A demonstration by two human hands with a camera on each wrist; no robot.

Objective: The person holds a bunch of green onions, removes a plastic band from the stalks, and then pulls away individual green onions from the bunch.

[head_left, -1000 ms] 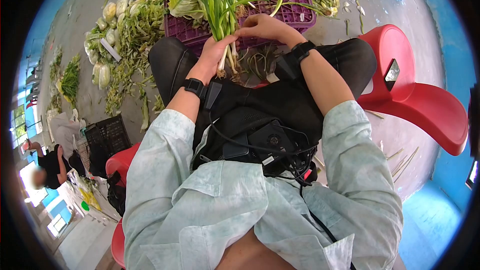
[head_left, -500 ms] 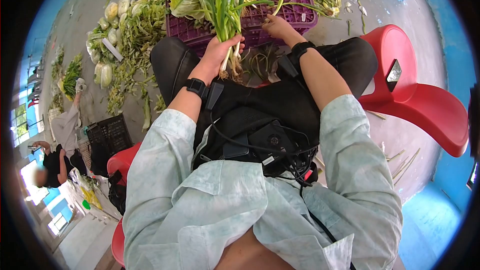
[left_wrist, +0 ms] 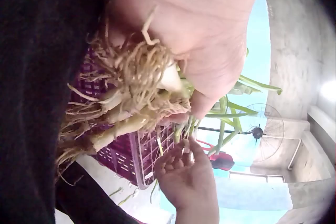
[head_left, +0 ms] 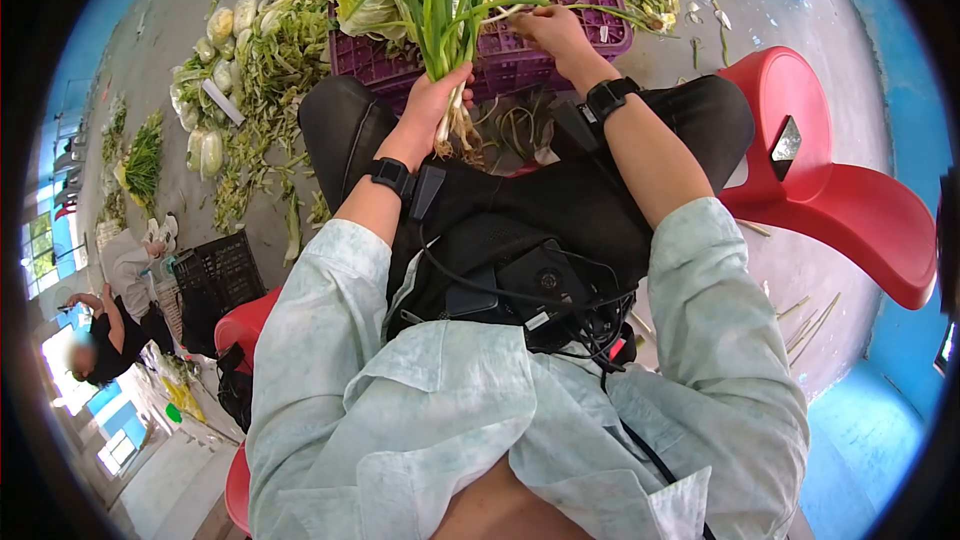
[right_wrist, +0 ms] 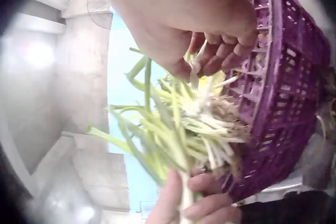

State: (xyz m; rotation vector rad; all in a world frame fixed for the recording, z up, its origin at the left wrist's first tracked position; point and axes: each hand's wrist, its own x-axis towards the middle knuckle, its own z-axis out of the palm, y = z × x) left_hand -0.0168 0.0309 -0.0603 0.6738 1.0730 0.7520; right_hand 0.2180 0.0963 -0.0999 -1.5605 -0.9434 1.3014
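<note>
Upright over the lap, a bunch of spring onions (head_left: 450,15) is gripped low on its white stems by my left hand (head_left: 432,105). Its tangled brown roots (left_wrist: 136,77) hang below that hand, large in the left wrist view. To the right, over the crate's near edge, my right hand (head_left: 562,38) pinches a single spring onion (head_left: 507,12), its pale end pointing left toward the bunch. Curled fingers show around a whitish strip (right_wrist: 195,70) of it in the right wrist view. More spring onions (right_wrist: 210,129) with white ends and roots lie behind the hands.
An upturned purple crate (head_left: 590,25) stands before the knees, with a leafy cabbage (head_left: 362,2) on it. Cabbages and trimmed leaves (head_left: 255,80) heap the floor at left. A red chair (head_left: 800,140) stands right, holding a dark phone-like object (head_left: 785,145). Another person (head_left: 105,335) is far left.
My right hand left the bunch, moved right to a loose spring onion on the crate, then drew it back left and up. My left hand keeps its hold on the bunch.
</note>
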